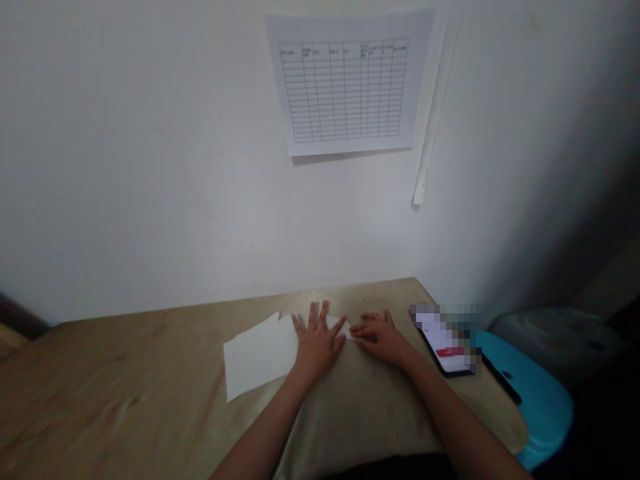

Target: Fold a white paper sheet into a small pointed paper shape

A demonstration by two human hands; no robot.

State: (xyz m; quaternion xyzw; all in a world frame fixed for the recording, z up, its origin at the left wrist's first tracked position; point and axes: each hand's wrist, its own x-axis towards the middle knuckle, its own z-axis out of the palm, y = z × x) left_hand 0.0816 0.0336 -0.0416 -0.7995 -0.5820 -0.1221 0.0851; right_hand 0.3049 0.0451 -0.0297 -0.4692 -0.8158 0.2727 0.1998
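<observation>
A sheet of white paper (257,357) with an uneven, torn-looking upper edge lies on the brown-covered table. My left hand (317,343) presses flat on it, palm down and fingers spread, hiding its middle. To the right of that hand, a narrow white piece of the paper (343,327) shows; whether it joins the larger part is hidden under the hand. My right hand (384,339) rests palm down with its fingers stretched to the left. Its fingertips and thumb touch or nearly touch the right end of the paper.
A phone (447,343) with a lit, partly blurred screen lies at the table's right side. Beyond that edge is a turquoise stool or seat (535,380) with a dark strip beside it. The table (150,373) meets a white wall bearing a printed grid sheet (350,93).
</observation>
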